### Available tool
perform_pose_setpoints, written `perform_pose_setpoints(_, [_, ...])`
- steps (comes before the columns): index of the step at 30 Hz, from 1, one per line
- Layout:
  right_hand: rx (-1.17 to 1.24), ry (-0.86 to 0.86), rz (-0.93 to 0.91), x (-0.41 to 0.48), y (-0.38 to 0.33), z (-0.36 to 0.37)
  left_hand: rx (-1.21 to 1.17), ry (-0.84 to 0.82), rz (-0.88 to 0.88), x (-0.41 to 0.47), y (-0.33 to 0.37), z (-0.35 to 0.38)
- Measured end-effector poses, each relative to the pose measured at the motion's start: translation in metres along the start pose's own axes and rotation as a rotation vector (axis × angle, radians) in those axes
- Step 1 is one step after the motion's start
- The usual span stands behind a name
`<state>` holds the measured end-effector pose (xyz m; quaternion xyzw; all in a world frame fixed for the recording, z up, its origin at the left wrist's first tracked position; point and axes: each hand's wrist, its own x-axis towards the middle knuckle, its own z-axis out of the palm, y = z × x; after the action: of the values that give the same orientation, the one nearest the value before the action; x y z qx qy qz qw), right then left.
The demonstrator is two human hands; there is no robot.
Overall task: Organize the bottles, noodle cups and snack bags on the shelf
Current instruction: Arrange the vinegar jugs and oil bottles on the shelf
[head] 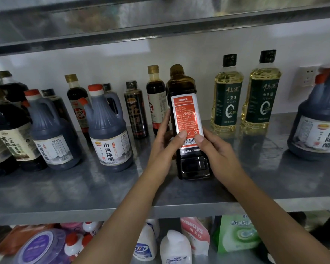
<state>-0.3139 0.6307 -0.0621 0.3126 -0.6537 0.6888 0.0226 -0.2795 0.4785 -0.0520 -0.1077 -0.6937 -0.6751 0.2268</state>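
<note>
item: soy bottle point(181, 83), dark, gold cap. stands mid-shelf towards the front edge, its base seemingly on the steel shelf point(103, 187), though contact cannot be confirmed.

axis: long axis upright, top leaning slightly left and away. red back label point(186, 111) faces the person, so the front likely faces the wall.

grip: left hand point(164, 145) wraps the bottle's left side, thumb on the lower label. right hand point(217, 151) wraps the right side a little lower, thumb on the barcode. both hands grip the bottle, which sits between them. neither hand is nearer. both hold below the middle, so the neck is free.

neighbours, back row:
- two slim dark bottles point(136, 111), just behind and left
- two oil bottles point(228, 103), behind and right
- a gap between these pairs, straight behind the soy bottle

elsewhere:
- vinegar jug point(109, 130), left, apart from the hands
- more jugs and dark bottles, far left
- second vinegar jug point(316, 128), far right

judgement: the coming move turns on the upright axis. a half turn about it would bring the front label forward. a straight push back would then seat the bottle in the gap.
</note>
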Motion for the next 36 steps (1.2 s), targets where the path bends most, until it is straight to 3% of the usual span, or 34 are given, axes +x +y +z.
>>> perform_pose_setpoints(7, [-0.072,0.012,-0.033,-0.005,-0.007,-0.001,-0.014,-0.008,-0.02,0.001,0.007,0.003])
perform_pose_setpoints(11, [-0.437,0.113,-0.16,-0.007,-0.011,-0.001,0.066,-0.005,-0.022,0.008,0.019,0.016])
perform_pose_setpoints(16, [-0.698,0.256,-0.093,-0.013,-0.014,0.006,0.164,0.037,-0.031,0.016,0.019,0.026])
perform_pose_setpoints(25, [-0.702,0.292,0.144,-0.013,-0.013,0.015,0.068,-0.01,-0.105,0.017,0.017,0.025])
perform_pose_setpoints(32, [-0.673,0.253,0.216,0.008,-0.007,0.01,0.176,-0.055,0.008,0.017,0.013,0.025])
perform_pose_setpoints(34, [-0.684,0.245,0.242,0.026,-0.005,0.009,0.193,-0.025,0.029,0.019,0.009,0.022])
perform_pose_setpoints(36, [-0.701,0.261,0.248,0.047,0.001,0.011,0.18,0.105,0.027,0.021,0.005,0.014])
